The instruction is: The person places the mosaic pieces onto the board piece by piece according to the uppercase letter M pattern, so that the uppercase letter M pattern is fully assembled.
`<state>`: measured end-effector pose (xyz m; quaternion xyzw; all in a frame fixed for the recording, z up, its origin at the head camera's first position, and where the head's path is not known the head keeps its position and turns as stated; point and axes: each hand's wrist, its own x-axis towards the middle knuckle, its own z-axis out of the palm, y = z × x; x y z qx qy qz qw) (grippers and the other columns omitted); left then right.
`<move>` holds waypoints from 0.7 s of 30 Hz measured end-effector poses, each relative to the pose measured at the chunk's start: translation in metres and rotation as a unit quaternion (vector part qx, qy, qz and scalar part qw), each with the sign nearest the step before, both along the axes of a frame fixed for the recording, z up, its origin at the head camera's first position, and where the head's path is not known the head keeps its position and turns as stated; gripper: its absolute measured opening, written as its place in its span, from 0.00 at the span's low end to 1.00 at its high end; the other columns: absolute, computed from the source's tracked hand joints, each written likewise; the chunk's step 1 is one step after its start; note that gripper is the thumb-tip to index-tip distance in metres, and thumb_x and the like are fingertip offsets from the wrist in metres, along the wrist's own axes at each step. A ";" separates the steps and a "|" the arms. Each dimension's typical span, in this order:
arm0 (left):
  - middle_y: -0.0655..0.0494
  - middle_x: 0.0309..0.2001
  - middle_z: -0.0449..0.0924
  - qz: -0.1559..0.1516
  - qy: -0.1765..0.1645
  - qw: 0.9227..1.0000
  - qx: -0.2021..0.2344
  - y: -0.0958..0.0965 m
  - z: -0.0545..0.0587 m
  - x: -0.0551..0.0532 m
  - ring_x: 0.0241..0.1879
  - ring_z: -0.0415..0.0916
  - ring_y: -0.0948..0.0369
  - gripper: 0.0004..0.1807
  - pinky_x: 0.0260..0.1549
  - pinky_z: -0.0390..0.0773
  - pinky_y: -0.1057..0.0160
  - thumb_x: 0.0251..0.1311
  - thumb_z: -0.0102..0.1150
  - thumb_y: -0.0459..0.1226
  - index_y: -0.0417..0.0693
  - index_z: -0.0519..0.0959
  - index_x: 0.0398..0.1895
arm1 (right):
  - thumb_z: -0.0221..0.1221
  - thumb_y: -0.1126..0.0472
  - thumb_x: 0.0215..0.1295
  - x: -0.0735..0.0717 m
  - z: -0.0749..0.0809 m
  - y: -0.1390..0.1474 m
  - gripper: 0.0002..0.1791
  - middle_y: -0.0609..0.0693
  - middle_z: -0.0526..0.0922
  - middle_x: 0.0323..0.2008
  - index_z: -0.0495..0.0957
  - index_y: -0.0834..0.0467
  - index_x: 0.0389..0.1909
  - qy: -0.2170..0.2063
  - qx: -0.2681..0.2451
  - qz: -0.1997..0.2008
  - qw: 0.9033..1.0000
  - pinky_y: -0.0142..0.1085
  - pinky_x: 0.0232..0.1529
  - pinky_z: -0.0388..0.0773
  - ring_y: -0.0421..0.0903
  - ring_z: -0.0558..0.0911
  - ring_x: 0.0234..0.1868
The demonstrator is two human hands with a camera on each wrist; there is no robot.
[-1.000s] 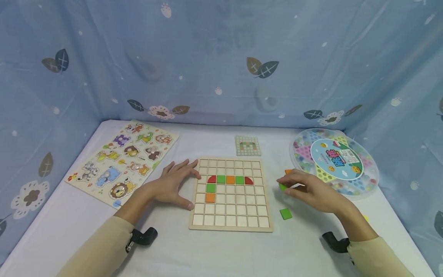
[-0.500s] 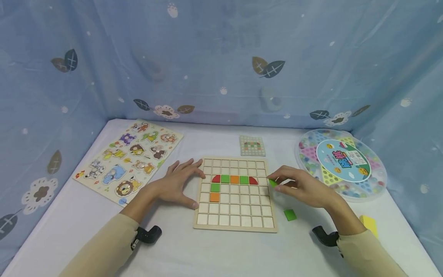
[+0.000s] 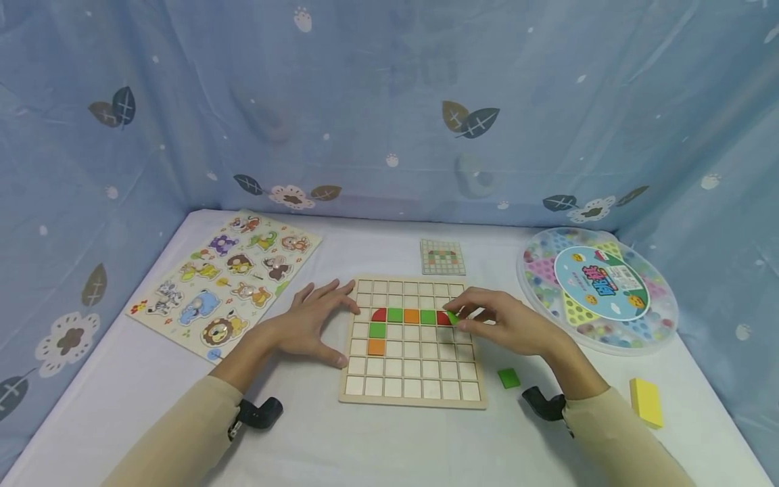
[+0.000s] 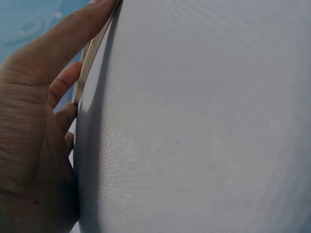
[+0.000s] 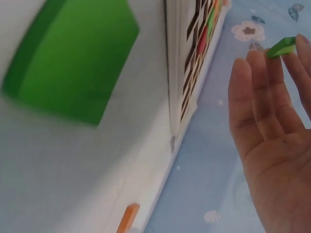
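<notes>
A wooden grid board (image 3: pixel 414 403) lies on the white tablecloth. One row of it bears red, green and orange tiles, and below that row's left end sit a green tile (image 3: pixel 377 330) and an orange tile (image 3: pixel 376 347). My left hand (image 3: pixel 307 329) touches the board's left edge with spread fingers and thumb. Between thumb and fingertips, my right hand (image 3: pixel 511 320) pinches a green square tile (image 5: pixel 282 47) over the right part of the board, near the red corner tile (image 3: pixel 443 318). Another green tile (image 3: pixel 508 378) lies right of the board.
A small pattern card (image 3: pixel 442 258) lies behind the board. At left is an animal puzzle board (image 3: pixel 262 254); at right, a round clear marble game case (image 3: pixel 660 304) and a yellow block (image 3: pixel 646 402). An orange piece (image 5: pixel 127 218) shows in the right wrist view.
My right hand has carried the green tile leftward from the table right of the board to above the board. The left hand keeps its place at the board's edge.
</notes>
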<state>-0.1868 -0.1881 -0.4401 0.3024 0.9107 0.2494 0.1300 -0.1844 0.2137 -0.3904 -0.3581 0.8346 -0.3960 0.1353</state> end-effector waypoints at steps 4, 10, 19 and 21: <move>0.56 0.84 0.45 0.001 0.002 1.000 0.000 -0.001 0.000 -0.001 0.82 0.37 0.45 0.47 0.74 0.31 0.31 0.38 0.75 0.69 0.68 0.70 0.63 | 0.64 0.60 0.72 -0.004 -0.002 -0.009 0.17 0.51 0.84 0.53 0.80 0.57 0.59 0.001 -0.009 0.009 1.000 0.40 0.51 0.85 0.43 0.83 0.51; 0.56 0.84 0.44 0.000 -0.005 1.000 0.007 0.001 -0.002 -0.001 0.82 0.37 0.45 0.47 0.74 0.30 0.30 0.38 0.76 0.68 0.67 0.70 0.63 | 0.64 0.59 0.71 -0.006 -0.006 -0.020 0.17 0.53 0.84 0.54 0.80 0.57 0.59 -0.005 -0.021 0.023 0.999 0.40 0.50 0.84 0.44 0.83 0.50; 0.56 0.84 0.44 0.002 -0.009 1.000 0.010 0.003 0.001 0.002 0.82 0.37 0.45 0.48 0.75 0.29 0.33 0.38 0.77 0.67 0.65 0.69 0.64 | 0.63 0.58 0.73 -0.010 -0.009 -0.034 0.17 0.45 0.83 0.53 0.80 0.57 0.59 -0.019 -0.019 0.039 0.999 0.42 0.51 0.84 0.45 0.82 0.50; 0.56 0.84 0.44 0.002 -0.007 1.000 0.009 0.002 0.001 0.002 0.82 0.37 0.46 0.48 0.75 0.29 0.33 0.37 0.77 0.67 0.65 0.69 0.64 | 0.63 0.57 0.73 -0.011 -0.009 -0.037 0.18 0.44 0.83 0.53 0.80 0.57 0.59 -0.019 -0.016 0.040 0.999 0.42 0.51 0.84 0.45 0.82 0.49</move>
